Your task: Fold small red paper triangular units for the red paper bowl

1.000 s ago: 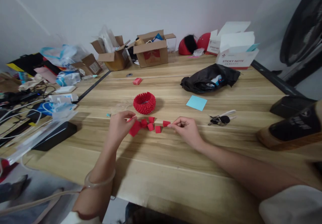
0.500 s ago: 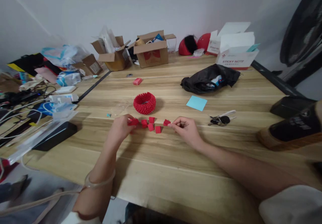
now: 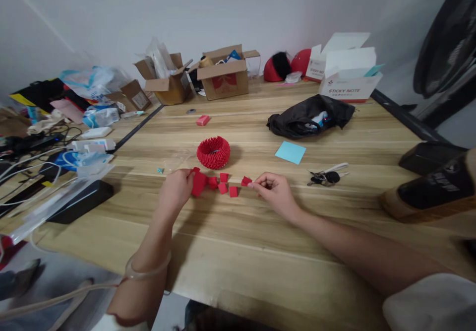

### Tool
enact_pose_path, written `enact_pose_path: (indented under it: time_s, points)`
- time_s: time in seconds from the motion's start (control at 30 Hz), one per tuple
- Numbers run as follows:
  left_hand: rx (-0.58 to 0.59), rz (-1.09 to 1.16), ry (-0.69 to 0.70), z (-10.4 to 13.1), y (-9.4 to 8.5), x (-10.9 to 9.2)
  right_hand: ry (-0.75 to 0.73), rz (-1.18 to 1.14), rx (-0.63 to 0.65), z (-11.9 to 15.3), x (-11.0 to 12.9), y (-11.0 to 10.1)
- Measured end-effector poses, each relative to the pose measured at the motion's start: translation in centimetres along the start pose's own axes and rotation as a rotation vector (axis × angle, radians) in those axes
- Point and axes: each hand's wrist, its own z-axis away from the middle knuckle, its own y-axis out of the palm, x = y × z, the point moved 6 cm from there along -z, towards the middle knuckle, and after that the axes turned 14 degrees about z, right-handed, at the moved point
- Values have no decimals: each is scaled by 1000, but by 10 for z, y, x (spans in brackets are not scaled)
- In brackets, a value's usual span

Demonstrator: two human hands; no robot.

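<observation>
My left hand [image 3: 176,189] is closed at the left end of a group of small red folded paper pieces. Its fingertips pinch a red paper piece at the edge of a red paper cluster [image 3: 199,184]; the fingers partly hide it. Between my hands, several loose red pieces [image 3: 233,191] lie on the wooden table [image 3: 245,241]. My right hand [image 3: 277,194] pinches another red paper piece [image 3: 246,181] between thumb and forefinger, low over the table. Just beyond stands a round red bowl [image 3: 213,153] with a spiky wall, apparently built from many folded paper pieces.
A small red block [image 3: 203,120] lies behind the bowl. To the right are blue sticky notes [image 3: 290,152], keys [image 3: 325,177] and a black bag [image 3: 310,117]. Cardboard boxes [image 3: 225,80] line the wall. A black box-like object [image 3: 84,199] and cables sit at left.
My left hand has shifted slightly left, and more of the red paper cluster beside its fingertips shows. My right hand and its piece stay nearly still.
</observation>
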Motion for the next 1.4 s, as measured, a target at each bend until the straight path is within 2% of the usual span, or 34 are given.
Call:
enact_pose_path:
  time_s: [0.13,0.3,0.43,0.53,0.6,0.67,0.8,1.0,1.23,1.4]
  points:
    - [-158,76,161,0,-8,-7,-6,-14,2,0,1,0]
    - [-450,222,248,12,-25,-15,-11,-12,7,0,0,0]
    - [-509,455,307,23,-28,-25,-10,-11,4,0,0,-1]
    - [-383,745,276,27,-18,-36,-25,1,4,1,1,0]
    - [-155,959,215,30,0,-48,-56,-18,39,4,4,4]
    - [-15,1141,192,37,14,-61,-89,-59,113,8,7,11]
    - [181,1239,149,48,39,-78,-90,-40,233,16,7,22]
    - [253,1318,93,48,45,-79,-67,-72,231,14,4,22]
    - [212,1324,110,45,47,-74,54,-217,133,8,-3,17]
    - [218,1333,100,43,50,-71,54,-226,81,6,-3,13]
